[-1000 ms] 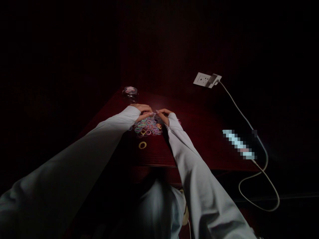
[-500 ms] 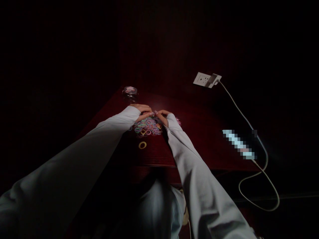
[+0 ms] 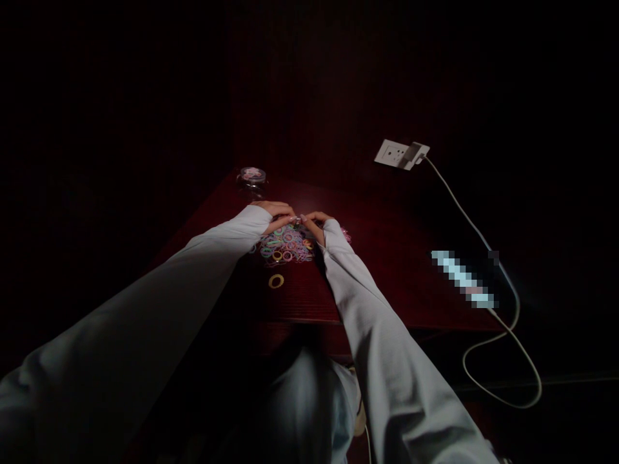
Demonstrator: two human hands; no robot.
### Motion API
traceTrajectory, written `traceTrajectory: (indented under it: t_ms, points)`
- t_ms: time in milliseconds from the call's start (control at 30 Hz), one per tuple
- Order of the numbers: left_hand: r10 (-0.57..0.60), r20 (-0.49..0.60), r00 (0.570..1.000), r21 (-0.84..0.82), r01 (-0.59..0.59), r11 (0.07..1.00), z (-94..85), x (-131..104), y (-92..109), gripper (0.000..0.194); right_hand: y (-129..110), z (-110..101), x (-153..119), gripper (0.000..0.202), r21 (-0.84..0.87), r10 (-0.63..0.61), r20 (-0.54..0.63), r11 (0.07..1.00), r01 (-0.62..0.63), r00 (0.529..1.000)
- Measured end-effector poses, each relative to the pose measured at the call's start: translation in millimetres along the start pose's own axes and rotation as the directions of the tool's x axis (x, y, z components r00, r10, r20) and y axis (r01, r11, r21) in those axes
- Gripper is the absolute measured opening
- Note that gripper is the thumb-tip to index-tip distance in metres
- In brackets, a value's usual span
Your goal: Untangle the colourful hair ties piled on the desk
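My left hand [image 3: 279, 215] and my right hand [image 3: 315, 223] meet fingertip to fingertip over the far side of a heap of thin, pastel hair ties [image 3: 289, 245]. Both are closed in a pinch, thumbs against fingers. Whatever lies between the fingertips is too small and dark to name. Purple, pink, green and yellow loops make up the heap. On its near side, apart from the rest, a single yellow hair tie [image 3: 276, 281] lies flat on the table. Something pink [image 3: 345, 235] shows just beyond my right wrist.
At the back left of the dark red table [image 3: 387, 283] stands a small lidded jar [image 3: 252, 182]. A white wall socket [image 3: 393, 154] holds a charger, whose cable [image 3: 454, 196] runs down past a blurred-out, lit device [image 3: 463, 278] at the table's right.
Almost nothing has moved. My fingertips have shifted very slightly against each other; the heap and the lone yellow hair tie stay where they were.
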State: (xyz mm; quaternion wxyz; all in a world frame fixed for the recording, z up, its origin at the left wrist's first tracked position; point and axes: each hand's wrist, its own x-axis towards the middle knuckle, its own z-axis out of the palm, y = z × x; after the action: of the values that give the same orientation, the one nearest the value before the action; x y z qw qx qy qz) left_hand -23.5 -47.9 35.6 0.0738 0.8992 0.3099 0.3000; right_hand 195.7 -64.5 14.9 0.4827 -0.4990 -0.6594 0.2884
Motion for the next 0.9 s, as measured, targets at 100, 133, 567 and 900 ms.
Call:
traceTrajectory:
  t_ms: [100,133,567,900]
  points:
    - [0.034,-0.029,0.999,-0.008,-0.034,0.999,1.8,0,-1,0.035,-3,-3,0,0.059,-0.018,-0.019,0.022,1.0,0.019,1.0]
    - [0.038,-0.04,0.998,-0.008,-0.039,0.999,2.3,0,-1,0.035,-4,-4,0,0.059,-0.021,-0.033,0.03,0.999,0.033,0.999]
    - [0.049,-0.041,0.998,-0.003,-0.049,0.999,-3.4,1,-2,0.035,3,-7,2,0.05,-0.144,-0.129,0.016,0.981,0.13,0.991]
    - [0.027,-0.045,0.999,0.057,-0.024,0.998,5.6,3,-16,0.04,3,-7,4,0.038,-0.24,-0.189,-0.011,0.954,0.181,0.982]
